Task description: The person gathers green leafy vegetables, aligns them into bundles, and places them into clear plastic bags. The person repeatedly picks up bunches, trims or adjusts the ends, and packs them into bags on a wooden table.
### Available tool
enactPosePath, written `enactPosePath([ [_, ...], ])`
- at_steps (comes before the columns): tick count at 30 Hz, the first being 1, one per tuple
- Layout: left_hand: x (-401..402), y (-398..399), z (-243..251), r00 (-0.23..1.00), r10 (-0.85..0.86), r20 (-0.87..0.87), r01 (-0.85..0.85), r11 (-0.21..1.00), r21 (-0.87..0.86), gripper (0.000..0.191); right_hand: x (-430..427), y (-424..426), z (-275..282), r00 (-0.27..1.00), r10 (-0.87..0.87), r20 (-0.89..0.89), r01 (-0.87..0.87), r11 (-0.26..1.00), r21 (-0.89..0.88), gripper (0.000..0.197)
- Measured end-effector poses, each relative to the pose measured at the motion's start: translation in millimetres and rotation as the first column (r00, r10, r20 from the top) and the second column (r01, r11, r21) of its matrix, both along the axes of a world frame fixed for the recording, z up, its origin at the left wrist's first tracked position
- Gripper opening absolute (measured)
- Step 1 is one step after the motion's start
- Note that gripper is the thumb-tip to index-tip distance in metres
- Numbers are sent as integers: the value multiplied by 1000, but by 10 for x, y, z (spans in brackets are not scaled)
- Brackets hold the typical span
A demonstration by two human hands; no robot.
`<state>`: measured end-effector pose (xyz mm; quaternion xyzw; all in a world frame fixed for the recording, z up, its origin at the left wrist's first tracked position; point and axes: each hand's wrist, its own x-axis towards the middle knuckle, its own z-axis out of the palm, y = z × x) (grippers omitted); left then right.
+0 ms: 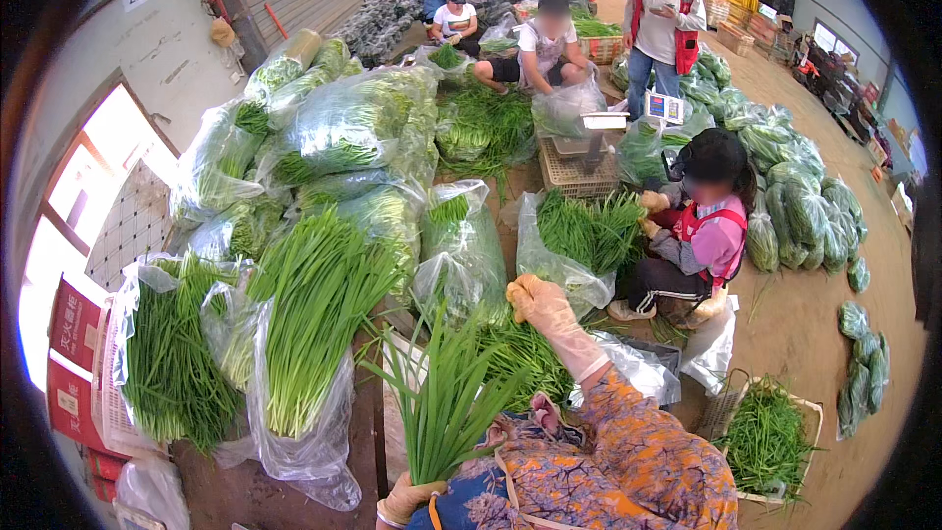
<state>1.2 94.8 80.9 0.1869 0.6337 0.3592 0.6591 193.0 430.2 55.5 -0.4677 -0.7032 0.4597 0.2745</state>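
Observation:
My left hand (409,497), in a thin glove, grips a bunch of green garlic chives (434,419) near its lower end. The leaves fan upward from my fist. My right hand (541,303), also gloved, reaches forward with its fingers curled in, and I see nothing in them. Below it lies a heap of loose chives (526,357). To the left, a large stack of chives (316,316) with pale stems rests in an open clear plastic bag (302,460). Beyond my right hand stands another filled plastic bag (464,265).
Piled bags of chives (353,125) rise at the left. A co-worker (706,213) sits at the right beside an open bag of greens (589,228). Behind are a weighing scale (664,108) on a crate (578,165) and other people. A basket of greens (769,434) stands lower right.

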Motion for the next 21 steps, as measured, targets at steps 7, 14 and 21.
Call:
enactPosePath([
  [7, 68, 92, 78, 996, 11, 84, -16, 998, 55, 25, 304, -155, 123, 778, 566, 275, -553, 823, -128, 58],
  [14, 51, 139, 66, 997, 14, 76, -16, 999, 34, 27, 227, -77, -23, 848, 416, 329, -436, 900, -12, 19],
  [21, -19, 56, -85, 998, 29, 57, -30, 999, 13, 31, 209, 45, -76, 995, -92, 39, 93, 994, -48, 17],
])
